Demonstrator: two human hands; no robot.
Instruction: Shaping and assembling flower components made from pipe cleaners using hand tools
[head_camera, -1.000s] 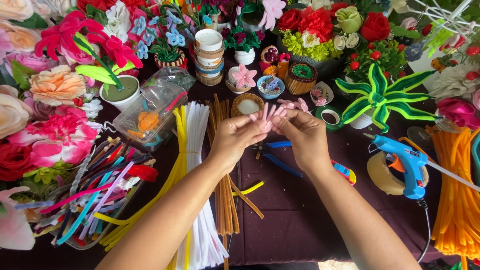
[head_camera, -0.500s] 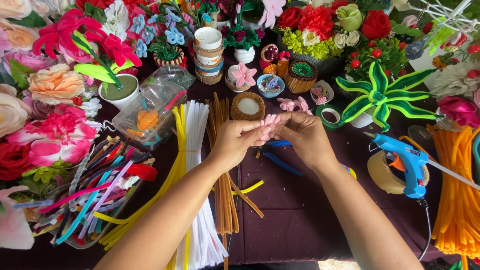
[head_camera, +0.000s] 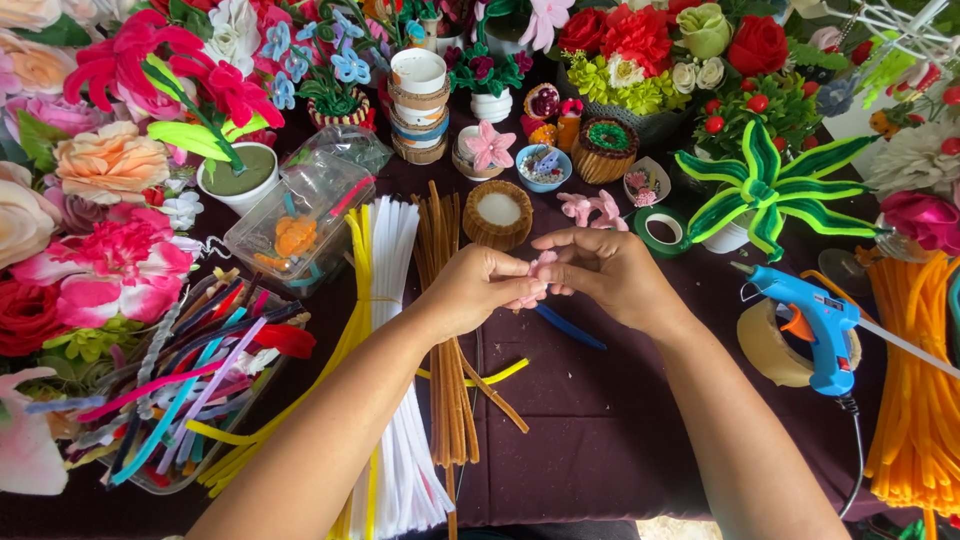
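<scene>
Pinching pink petals (head_camera: 533, 281) (both hands (head_camera: 545, 280))

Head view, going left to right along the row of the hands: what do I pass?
Mixed-colour stems → white stems → brown stems → left hand → pink piece → right hand → blue glue gun → orange stems.

A clear plastic box (head_camera: 300, 215) with orange and red pieces inside is seen toward the table's (head_camera: 600, 420) far left part. A second clear tub (head_camera: 190, 380), filled with mixed coloured stems, is set at the left edge. No labels, signs or screens are shown.
</scene>
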